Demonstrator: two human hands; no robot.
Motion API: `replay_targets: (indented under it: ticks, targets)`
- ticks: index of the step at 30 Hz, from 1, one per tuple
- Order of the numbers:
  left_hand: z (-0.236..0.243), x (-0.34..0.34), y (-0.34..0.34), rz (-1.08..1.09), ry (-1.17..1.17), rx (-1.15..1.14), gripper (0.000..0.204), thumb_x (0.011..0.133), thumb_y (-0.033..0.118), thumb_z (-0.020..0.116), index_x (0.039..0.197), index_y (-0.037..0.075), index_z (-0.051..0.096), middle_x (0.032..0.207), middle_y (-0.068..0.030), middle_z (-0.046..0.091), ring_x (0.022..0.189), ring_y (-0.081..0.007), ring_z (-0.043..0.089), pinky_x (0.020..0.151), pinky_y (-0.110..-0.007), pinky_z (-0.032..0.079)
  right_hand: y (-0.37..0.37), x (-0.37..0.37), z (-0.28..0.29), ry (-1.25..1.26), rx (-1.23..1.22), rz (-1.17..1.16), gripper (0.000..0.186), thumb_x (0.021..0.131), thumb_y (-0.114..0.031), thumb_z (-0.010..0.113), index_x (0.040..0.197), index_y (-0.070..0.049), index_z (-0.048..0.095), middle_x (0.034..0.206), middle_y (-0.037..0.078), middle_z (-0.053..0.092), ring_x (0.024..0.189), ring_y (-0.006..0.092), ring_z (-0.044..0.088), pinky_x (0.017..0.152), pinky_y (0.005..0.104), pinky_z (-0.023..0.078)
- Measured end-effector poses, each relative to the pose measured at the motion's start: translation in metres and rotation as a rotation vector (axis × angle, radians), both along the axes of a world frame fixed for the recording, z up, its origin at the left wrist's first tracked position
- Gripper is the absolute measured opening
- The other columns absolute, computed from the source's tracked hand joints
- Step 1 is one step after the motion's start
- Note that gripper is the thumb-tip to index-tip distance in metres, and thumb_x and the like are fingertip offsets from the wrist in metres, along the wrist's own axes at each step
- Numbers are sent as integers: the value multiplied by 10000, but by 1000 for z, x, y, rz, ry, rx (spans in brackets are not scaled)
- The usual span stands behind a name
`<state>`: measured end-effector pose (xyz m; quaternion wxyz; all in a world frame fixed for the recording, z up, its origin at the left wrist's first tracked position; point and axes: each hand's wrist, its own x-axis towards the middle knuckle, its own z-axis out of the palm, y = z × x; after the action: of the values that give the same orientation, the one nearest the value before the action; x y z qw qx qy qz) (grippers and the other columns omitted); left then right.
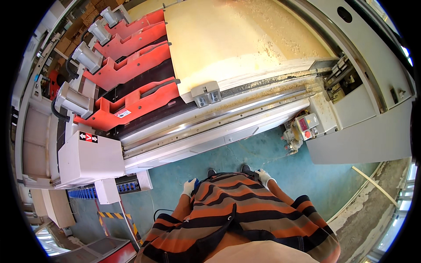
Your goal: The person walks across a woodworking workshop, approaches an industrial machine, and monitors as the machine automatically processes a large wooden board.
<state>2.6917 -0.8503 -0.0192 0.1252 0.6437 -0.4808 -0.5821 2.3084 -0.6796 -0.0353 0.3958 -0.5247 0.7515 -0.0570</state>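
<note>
My left hand (189, 187), in a white glove with blue on it, hangs low beside my striped shirt (245, 197). My right hand (265, 178), gloved alike, hangs at the shirt's other side. The shirt and the small size of both hands hide how their fingers are set. Neither hand touches the machine. Ahead, a large pale yellow board (219, 48) lies on the machine bed, with sawdust over its right part. Several red clamp arms (136, 103) reach its left edge, and a grey metal block (206, 94) sits at its near corner.
A toothed rail (210, 133) runs along the machine's near side. A white housing (92, 160) stands left, and a control box with a red button (307, 127) right. A yellow-black striped barrier (112, 215) stands lower left; a wooden strip (375, 186) lies right.
</note>
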Motion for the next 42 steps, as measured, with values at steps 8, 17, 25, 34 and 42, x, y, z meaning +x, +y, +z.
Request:
replay_targets:
  ticks: [8, 17, 25, 34, 42]
  targets:
    - [22, -2, 0, 337, 336, 215, 168, 784, 136, 555, 816, -29, 564, 744, -83, 578, 652, -182, 565, 586, -284, 475, 2, 1, -6, -29, -61, -26, 278, 755, -60, 514, 1013, -163, 498, 1006, 201, 461, 929, 392, 491, 774, 399, 425]
    - [11, -10, -5, 97, 101, 130, 205, 772, 173, 561, 771, -31, 581, 726, -93, 595, 648, -163, 574, 587, -280, 461, 5, 4, 16, -8, -28, -8, 300, 759, -97, 492, 1048, -179, 509, 1005, 205, 488, 911, 370, 514, 774, 391, 429]
    - [-19, -3, -9, 23, 98, 52, 193, 780, 168, 572, 755, -24, 573, 690, -79, 580, 599, -167, 561, 544, -280, 465, -2, 9, 26, 4, -3, 2, 264, 752, -120, 506, 1010, -175, 519, 987, 198, 497, 882, 370, 526, 750, 387, 441]
    - [-7, -11, -12, 93, 126, 152, 194, 780, 175, 568, 763, -17, 581, 698, -76, 585, 611, -156, 556, 549, -279, 453, 2, 7, 22, 13, 28, 19, 315, 751, -82, 503, 1054, -170, 496, 998, 224, 484, 910, 367, 523, 765, 384, 440]
    - [-4, -13, -17, -61, 20, 114, 238, 787, 212, 550, 781, -23, 587, 714, -75, 597, 622, -150, 557, 582, -279, 451, -2, 5, 24, 17, 33, 25, 283, 768, -107, 499, 1044, -167, 504, 1001, 217, 486, 910, 371, 524, 768, 388, 440]
